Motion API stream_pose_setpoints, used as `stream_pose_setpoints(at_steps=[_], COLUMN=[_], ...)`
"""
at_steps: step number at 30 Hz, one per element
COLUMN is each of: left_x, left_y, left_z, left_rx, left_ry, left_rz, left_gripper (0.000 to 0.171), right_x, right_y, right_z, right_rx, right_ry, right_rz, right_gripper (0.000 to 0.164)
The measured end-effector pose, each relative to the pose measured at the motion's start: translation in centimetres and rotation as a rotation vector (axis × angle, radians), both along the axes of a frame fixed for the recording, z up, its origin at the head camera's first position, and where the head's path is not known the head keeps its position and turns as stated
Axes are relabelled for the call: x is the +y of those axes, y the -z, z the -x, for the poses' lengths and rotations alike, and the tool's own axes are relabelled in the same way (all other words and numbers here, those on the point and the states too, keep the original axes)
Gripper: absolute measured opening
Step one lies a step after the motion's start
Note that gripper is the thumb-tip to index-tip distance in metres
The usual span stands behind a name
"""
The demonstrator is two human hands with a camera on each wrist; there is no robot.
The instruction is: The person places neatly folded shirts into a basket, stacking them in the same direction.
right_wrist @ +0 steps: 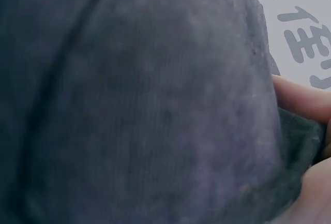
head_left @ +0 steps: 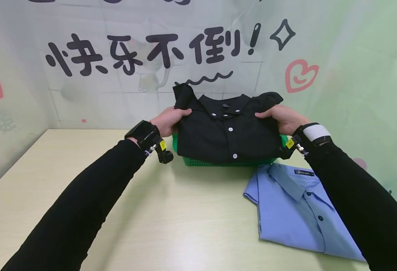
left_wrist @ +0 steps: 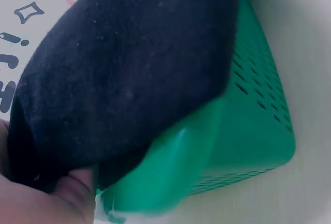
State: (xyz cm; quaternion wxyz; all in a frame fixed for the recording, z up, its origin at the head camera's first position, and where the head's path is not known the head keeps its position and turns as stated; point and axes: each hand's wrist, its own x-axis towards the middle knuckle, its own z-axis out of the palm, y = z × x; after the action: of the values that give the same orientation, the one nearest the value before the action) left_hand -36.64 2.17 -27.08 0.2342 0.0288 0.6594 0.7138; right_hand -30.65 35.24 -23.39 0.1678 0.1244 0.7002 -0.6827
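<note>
Black shirt [head_left: 205,135], folded into a block with its collar [head_left: 244,101] at the top and white buttons down the front, is held up between two hands at a green basket [head_left: 198,162]. The left hand [head_left: 169,120] pinches its left side near the shoulder, thumb over the cloth; the right hand [head_left: 284,117] pinches the opposite side likewise, so the fabric spans the gap between them.

Handling it well, I judge, calls for even height and gentle tension: pulled too far apart, the folds may work loose; brought too close, the middle would probably sag. Small, matched movements should keep the button line straight, and the grip is best taken through every layer rather than the top one alone. The upper left corner pokes up beyond the left hand and may want smoothing.

The black shirt covers most of the basket, whose front wall shows beneath the lower edge of the cloth. Dark, blurred fabric fills most of the right wrist view, so whether the shirt rests on the rim there I cannot tell. A folded blue shirt [head_left: 283,210] lies on the counter [head_left: 171,218], near the basket, partly hidden by the right forearm [head_left: 350,199].
</note>
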Motion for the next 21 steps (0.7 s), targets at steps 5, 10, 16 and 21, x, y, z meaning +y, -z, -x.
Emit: stream_pose_setpoints(at_steps=[5,10,16,21], left_x=[0.6,1.3,1.7,1.9], left_y=[-0.4,-0.7,-1.1,-1.1], left_z=[0.7,1.5,2.3,2.6], left_rx=[-0.005,0.013,0.031,0.038], left_ry=[-0.008,-0.019,-0.043,-0.049], left_rz=[0.012,0.061,0.123,0.187], left_gripper=[0.051,0.058,0.061,0.058], right_x=[0.1,0.1,-0.3,-0.6], right_y=[-0.2,0.0,0.2,0.5], right_z=[0.6,1.1,1.5,2.0], right_rx=[0.001,-0.005,0.013,0.054], right_ry=[0.043,0.084,0.106,0.118], right_rz=[-0.033,-0.066,-0.153,-0.261], right_gripper=[0.052,0.073,0.083,0.08])
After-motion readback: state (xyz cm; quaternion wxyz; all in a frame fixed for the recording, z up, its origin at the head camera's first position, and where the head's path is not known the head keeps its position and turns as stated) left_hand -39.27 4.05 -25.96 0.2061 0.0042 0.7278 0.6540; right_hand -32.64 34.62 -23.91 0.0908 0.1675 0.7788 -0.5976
